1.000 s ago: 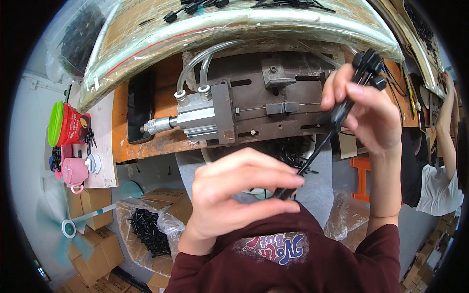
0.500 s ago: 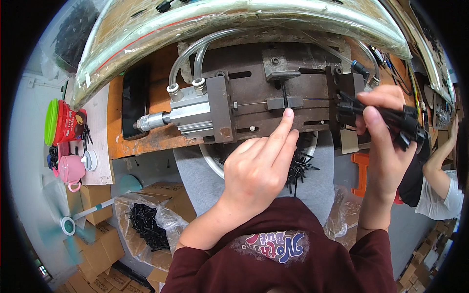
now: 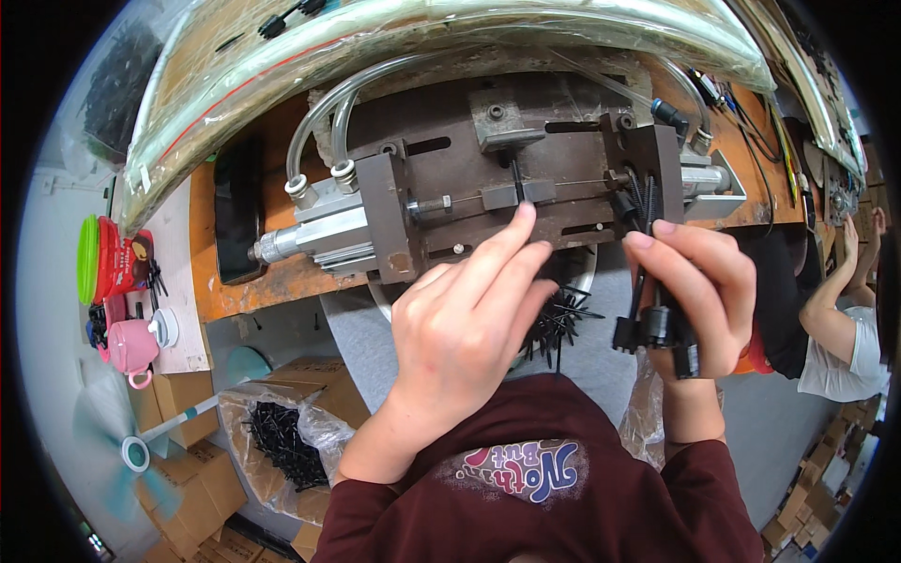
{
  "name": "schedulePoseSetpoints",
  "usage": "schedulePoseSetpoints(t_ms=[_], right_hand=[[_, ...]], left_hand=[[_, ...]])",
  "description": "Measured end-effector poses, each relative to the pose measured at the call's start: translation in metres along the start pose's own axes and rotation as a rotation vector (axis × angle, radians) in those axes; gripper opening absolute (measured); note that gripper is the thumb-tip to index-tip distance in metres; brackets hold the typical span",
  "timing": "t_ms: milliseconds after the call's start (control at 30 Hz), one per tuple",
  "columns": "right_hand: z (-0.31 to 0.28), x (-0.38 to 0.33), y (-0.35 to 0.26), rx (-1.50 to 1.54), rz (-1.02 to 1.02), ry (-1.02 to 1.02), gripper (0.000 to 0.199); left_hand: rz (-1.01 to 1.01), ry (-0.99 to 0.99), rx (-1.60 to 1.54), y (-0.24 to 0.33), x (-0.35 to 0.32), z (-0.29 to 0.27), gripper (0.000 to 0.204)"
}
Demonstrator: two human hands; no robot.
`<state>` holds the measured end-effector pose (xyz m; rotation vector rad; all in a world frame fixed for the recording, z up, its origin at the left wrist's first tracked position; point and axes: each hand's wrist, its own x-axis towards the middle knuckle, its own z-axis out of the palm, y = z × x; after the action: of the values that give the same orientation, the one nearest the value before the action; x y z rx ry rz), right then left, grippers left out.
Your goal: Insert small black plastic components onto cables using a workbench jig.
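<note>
My left hand point(image 3: 455, 328) reaches over the metal fixture with fingers stretched. Its index fingertip touches the near end of a thin black plastic rod point(image 3: 517, 176), which lies between two small grey blocks point(image 3: 499, 198) in the middle of the brown base plate point(image 3: 450, 169). Closed around a bunch of black plastic parts point(image 3: 657, 324) with thin stems and knobbed ends, my right hand point(image 3: 709, 296) hovers at the fixture's right near edge. The far end of the rod sits under a grey metal bracket point(image 3: 511, 131).
Air cylinders point(image 3: 328, 225) with clear hoses flank the fixture on an orange bench point(image 3: 211, 281). A white-rimmed tub point(image 3: 587, 277) of black parts sits in my lap. Lower left are a bagged carton of black parts point(image 3: 282, 446) and a fan point(image 3: 134, 454). Another person's arms point(image 3: 835, 319) show at far right.
My right hand has moved left and nearer, and its bunch of parts has swung more upright. The left cylinder's rod now sticks out further toward the small blocks. My left fingertip stays at the black rod.
</note>
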<state>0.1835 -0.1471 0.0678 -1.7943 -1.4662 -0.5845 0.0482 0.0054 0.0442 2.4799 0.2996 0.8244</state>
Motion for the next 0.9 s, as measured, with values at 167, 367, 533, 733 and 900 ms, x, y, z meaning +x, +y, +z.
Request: schedulePoseSetpoints(t_ms=[167,367,533,733,900], right_hand=[[0.015,-0.004,-0.005,-0.027,-0.153,0.007,0.04],[0.02,0.0,-0.006,-0.012,-0.138,0.034,0.038],[0.021,-0.001,-0.012,-0.003,-0.086,0.028,0.04],[0.021,-0.003,0.003,-0.019,-0.006,0.124,0.032],[0.026,-0.009,-0.001,-0.022,0.104,0.189,0.03]], left_hand=[[0.021,-0.006,-0.548,0.021,-0.001,-0.018,0.045],[0.04,0.056,-0.43,0.026,-0.005,-0.021,0.046],[0.022,0.051,-0.418,0.027,-0.009,-0.017,0.045],[-0.028,0.063,-0.219,0.015,-0.013,-0.015,0.039],[0.082,0.036,0.047,0.003,-0.007,0.006,0.032]])
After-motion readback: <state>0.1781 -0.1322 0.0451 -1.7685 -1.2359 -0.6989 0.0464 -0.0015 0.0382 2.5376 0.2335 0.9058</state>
